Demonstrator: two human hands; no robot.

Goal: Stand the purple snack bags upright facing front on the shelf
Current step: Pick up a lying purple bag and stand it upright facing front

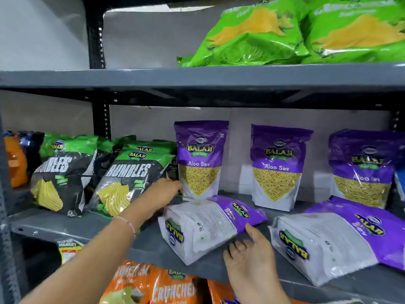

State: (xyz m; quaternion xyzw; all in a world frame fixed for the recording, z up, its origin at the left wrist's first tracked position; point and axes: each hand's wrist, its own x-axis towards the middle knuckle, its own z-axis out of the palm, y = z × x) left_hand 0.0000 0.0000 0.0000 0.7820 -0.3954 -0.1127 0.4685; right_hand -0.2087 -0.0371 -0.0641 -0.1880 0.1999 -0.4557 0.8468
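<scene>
While three purple Aloo Sev bags already stand upright against the back of the grey metal shelf (pixel 65 227), the head view shows two more lying flat near its front edge, printed backs up. The left hand (pixel 163 190) reaches to the lower left corner of the leftmost standing bag (pixel 200 160); its fingers are hidden behind that corner, so whether the grip is pressed on the bag cannot be told. The right hand (pixel 252 257) hovers with fingers spread, empty, thumb tip just touching the right edge of the nearer flat bag (pixel 208 224). The second flat bag (pixel 337 240) lies to the right, untouched. To do this step well, it seems wise to slide the right fingers under the bag, lift by its purple top, turn the front outward, and settle the flat base before letting go.
</scene>
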